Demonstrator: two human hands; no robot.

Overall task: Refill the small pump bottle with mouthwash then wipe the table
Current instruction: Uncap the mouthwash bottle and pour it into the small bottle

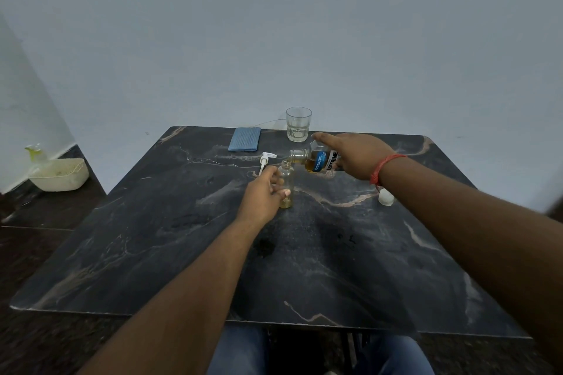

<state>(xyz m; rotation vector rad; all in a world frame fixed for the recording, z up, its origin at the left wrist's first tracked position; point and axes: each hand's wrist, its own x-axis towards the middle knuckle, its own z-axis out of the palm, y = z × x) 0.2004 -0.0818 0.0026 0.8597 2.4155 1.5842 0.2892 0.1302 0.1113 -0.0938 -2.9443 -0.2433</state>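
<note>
We are holding the small clear plastic pump bottle upright on the dark marble-patterned table with our left hand, fingers curling round its side and thumb lying across its front. A little amber liquid is sitting at its bottom. Our right hand is gripping the clear mouthwash bottle with a blue label, tipping it on its side so its open neck is hanging just above the small bottle's mouth. The white pump head is lying just left of them, a white cap on the right. Farther off, a folded blue cloth and a clear drinking glass are standing near the far edge.
</note>
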